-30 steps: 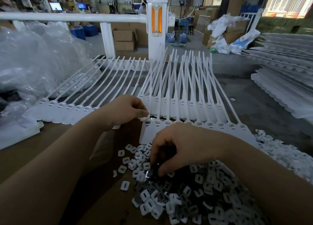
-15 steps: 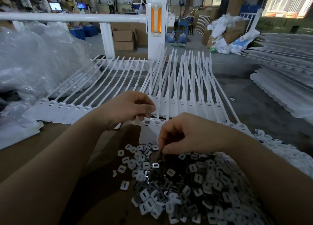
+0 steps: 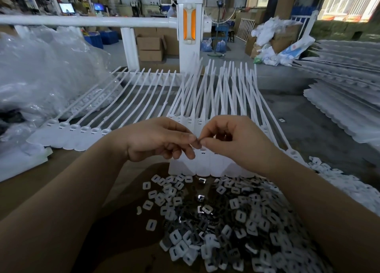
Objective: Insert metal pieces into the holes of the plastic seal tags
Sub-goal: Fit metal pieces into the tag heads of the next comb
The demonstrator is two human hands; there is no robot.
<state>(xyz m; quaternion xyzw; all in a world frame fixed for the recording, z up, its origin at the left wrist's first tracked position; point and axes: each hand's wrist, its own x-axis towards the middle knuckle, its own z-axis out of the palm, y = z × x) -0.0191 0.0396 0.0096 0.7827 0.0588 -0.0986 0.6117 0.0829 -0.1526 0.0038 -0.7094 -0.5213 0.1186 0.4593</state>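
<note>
Both hands are meeting just above the seal tags (image 3: 205,165), fanned out flat so their holes are facing up. The right hand (image 3: 232,141) and left hand (image 3: 158,141) are pinching what looks like one small metal piece (image 3: 198,143), fingertips touching, wrists raised over the loose pile (image 3: 236,227).

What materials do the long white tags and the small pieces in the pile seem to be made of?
Seal tags: probably moulded plastic, matte white, with thin straps that bend. Pile of small pieces: apparently thin metal, grey and shiny, with bright glints on some; many look whitish, perhaps from reflected light.
</note>
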